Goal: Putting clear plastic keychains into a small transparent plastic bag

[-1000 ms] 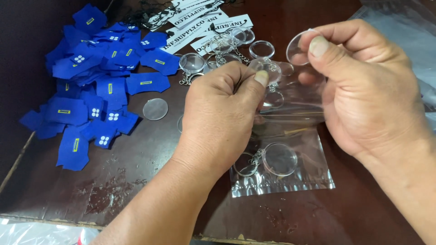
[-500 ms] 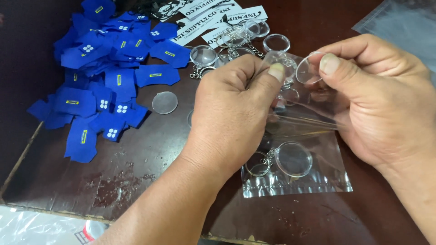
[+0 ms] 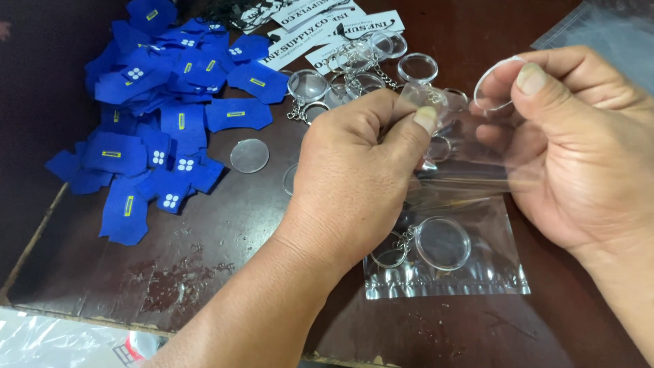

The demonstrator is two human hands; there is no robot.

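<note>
Clear plastic pouch (image 3: 470, 272) with a round keychain, pinched by left hand (image 3: 361, 177); right hand (image 3: 572, 150) grips clear disc (image 3: 496, 85); white labels (image 3: 327, 27) behind.

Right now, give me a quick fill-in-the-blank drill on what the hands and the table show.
1. The right hand pinches a clear round ____ between thumb and fingers.
2. The left hand grips the top of a clear plastic ____ with a keyring blank already in it.
3. The pile of small felt pieces to the left is ____ in colour.
4. The loose clear disc lies flat on the ____ wooden table.

Missing words: disc; bag; blue; dark
</note>
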